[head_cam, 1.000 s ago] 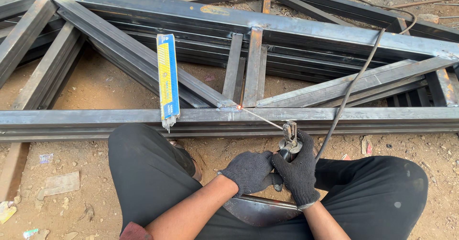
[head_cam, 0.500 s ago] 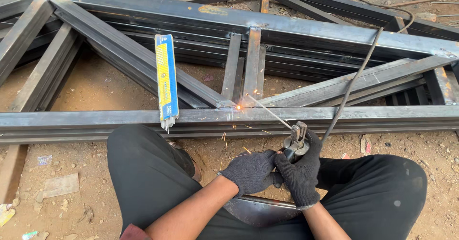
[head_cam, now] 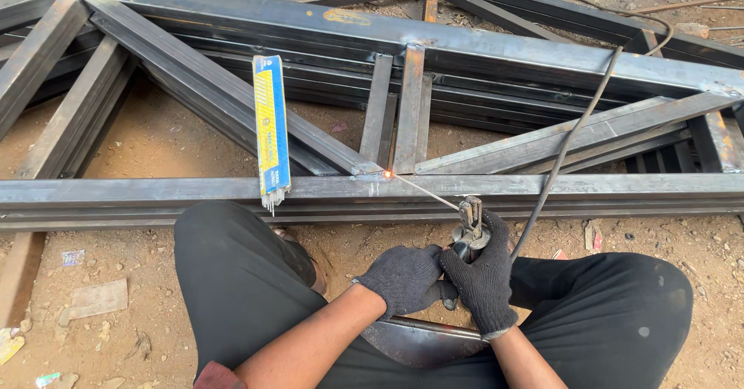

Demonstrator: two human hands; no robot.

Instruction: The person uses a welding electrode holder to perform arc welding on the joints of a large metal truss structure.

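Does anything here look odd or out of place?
One thing: the blue and yellow box of rods lies propped across the steel frame, its open end overhanging with rods poking out, near the glowing rod tip. Both gloved hands, left hand and right hand, hold the electrode holder.

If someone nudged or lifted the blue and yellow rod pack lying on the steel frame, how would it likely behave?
The rod pack lies bridging two frame bars, so a sideways nudge could probably drop it between them. Rod ends poke from its open lower end; tilted that way, they may slide out. Long and narrow, it probably lifts stiff and feels heavy for its size.
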